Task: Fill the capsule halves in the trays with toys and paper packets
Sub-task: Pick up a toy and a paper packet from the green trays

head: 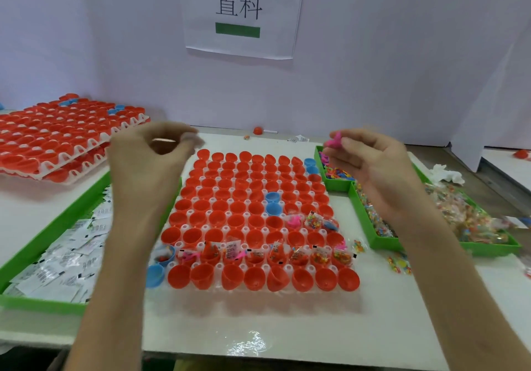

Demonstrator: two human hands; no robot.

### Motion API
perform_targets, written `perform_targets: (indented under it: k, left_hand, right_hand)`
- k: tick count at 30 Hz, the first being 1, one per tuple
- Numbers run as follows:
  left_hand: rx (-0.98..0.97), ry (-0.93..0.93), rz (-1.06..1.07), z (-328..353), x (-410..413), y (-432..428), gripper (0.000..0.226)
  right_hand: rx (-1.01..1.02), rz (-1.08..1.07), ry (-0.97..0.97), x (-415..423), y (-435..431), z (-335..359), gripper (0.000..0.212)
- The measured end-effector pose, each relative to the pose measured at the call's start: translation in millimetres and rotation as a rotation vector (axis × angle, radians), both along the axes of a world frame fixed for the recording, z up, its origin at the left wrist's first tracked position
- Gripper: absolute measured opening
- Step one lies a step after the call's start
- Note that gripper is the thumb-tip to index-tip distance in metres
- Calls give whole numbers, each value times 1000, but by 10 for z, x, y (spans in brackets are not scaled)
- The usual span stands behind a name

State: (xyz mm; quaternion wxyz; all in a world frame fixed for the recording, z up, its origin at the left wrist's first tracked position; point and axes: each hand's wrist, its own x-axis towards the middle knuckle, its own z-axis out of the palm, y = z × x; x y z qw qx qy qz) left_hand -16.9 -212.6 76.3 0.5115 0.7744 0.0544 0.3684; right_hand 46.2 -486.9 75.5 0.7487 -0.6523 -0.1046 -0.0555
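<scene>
A clear tray (290,228) of red capsule halves (235,221) lies mid-table, with a few blue halves (272,202) among them. The second row from the front holds paper packets and pink toys (230,251), and bead packets (314,219) fill a few halves further back on the right. My left hand (149,163) hovers over the tray's back left corner, its curled fingers pinching a pale, blurred paper packet (198,140). My right hand (370,166) is raised over the right-hand bins and pinches a pink toy (334,138).
A green bin (43,241) of white paper packets (66,261) sits at left. On the right are a small green bin of coloured toys (336,173) and a larger green bin of bead packets (465,221). Stacked trays of red halves (57,137) stand back left. Loose bead packets (398,264) lie near the tray.
</scene>
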Motion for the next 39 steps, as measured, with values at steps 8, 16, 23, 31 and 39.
perform_targets:
  k: [8, 16, 23, 31, 39]
  left_hand:
    - [-404, -61, -221, -143, -243, -934, 11]
    - [-689, -37, -358, -238, -341, -1124, 19]
    - [-746, -33, -477, -235, -380, -1178, 22]
    - [-704, 56, -585, -227, -379, -1140, 24]
    - [-498, 139, -608, -228, -389, -1104, 25]
  right_hand:
    - [268, 79, 13, -699, 264, -37, 22]
    - [137, -35, -33, -921, 261, -119, 28]
    - [-22, -32, -134, -981, 311, -94, 22]
    - [-103, -142, -174, -940, 348, -136, 11]
    - [-200, -305, -227, -883, 331, -221, 19]
